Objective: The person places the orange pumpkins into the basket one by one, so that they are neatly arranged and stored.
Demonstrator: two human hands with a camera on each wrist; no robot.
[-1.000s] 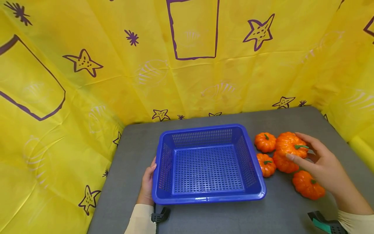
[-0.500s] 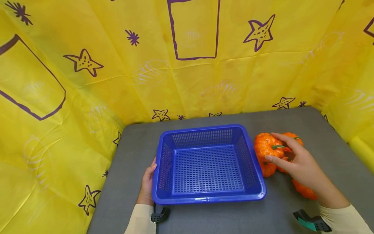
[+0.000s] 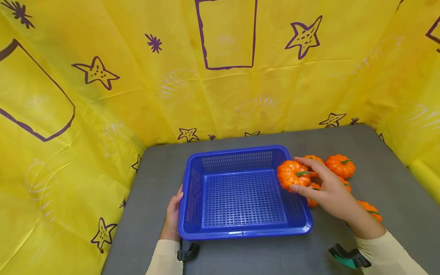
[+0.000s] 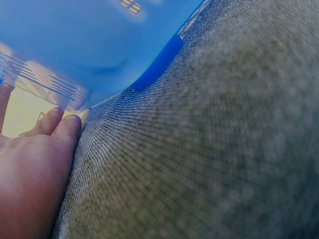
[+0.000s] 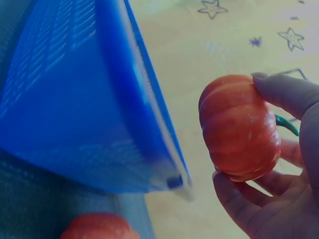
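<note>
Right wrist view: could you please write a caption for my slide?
A right hand grips an orange pumpkin near a blue basket.

Six pumpkins (image 3: 291, 176): one held, five on the desk (image 3: 247, 259) around the basket's (image 3: 240, 234) 3 o'clock. One basket. One left hand (image 3: 173, 212) at 9, one right hand (image 3: 329, 191) at 3.

On the table (image 3: 247, 256), five pumpkins (image 3: 339, 167) are spread between the basket (image 3: 240, 234) and the right edge; a sixth pumpkin (image 3: 290, 175) is held above the basket's right rim by the right hand (image 3: 331, 194)
</note>
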